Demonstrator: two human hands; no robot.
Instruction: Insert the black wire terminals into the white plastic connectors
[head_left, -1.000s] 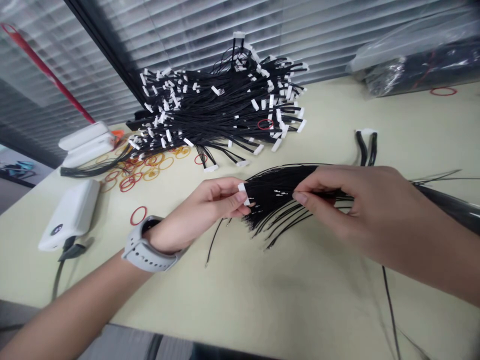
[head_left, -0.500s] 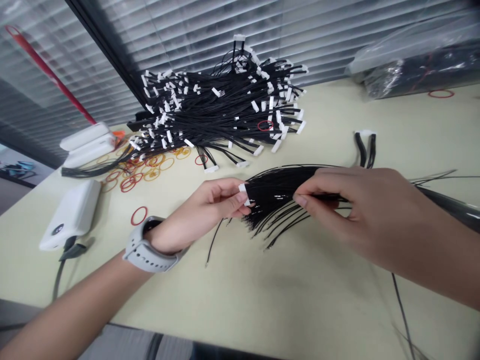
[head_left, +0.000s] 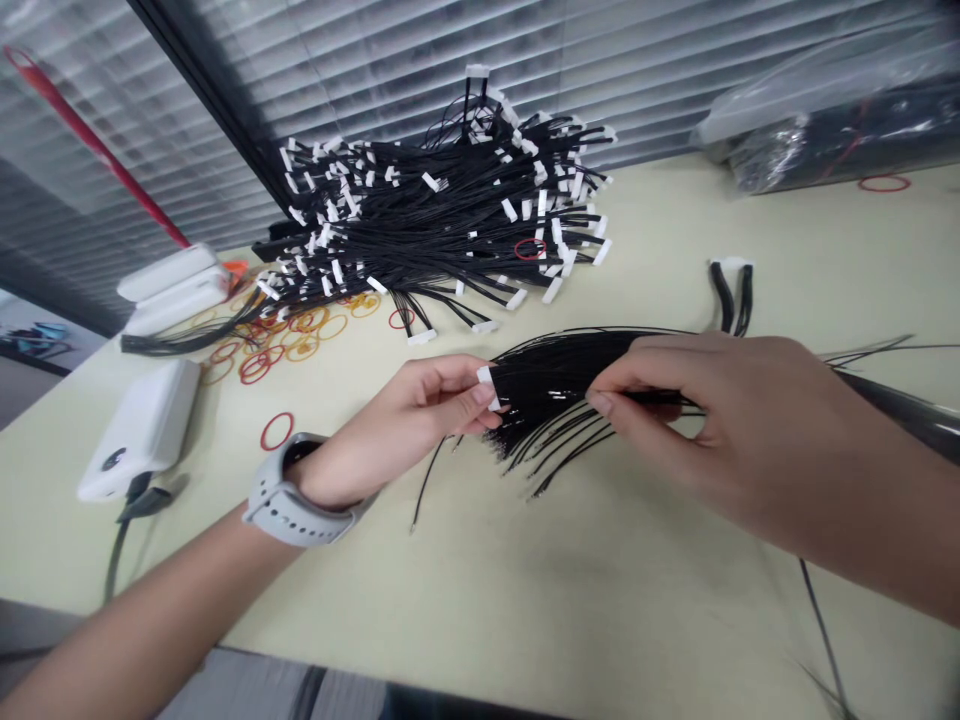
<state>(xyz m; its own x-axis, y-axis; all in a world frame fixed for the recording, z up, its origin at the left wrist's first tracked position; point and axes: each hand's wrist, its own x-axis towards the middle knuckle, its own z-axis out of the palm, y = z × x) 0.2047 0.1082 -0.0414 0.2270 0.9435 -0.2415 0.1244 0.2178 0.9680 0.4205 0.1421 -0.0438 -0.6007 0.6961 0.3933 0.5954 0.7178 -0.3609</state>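
My left hand (head_left: 431,400), with a grey watch on its wrist, pinches a white connector (head_left: 487,387) between thumb and fingers. Right beside it lies a thick fan of loose black wires (head_left: 555,375) with small metal tips at their near ends. My right hand (head_left: 697,430) is closed, thumb against forefinger, on black wire at the right part of this fan. How many strands it grips is hidden. Behind my right hand, a white connector with two black wire bundles (head_left: 731,265) rests on the table.
A big pile of black cables with white connectors (head_left: 427,220) lies by the blinds. Rubber bands (head_left: 300,335) are scattered to its left front. A white power bank (head_left: 142,430) with a cable sits at the left. A plastic bag (head_left: 847,130) stands at the back right.
Both hands keep nearly the same place and grip. A loose wire below my right forearm has swung slightly to the right.
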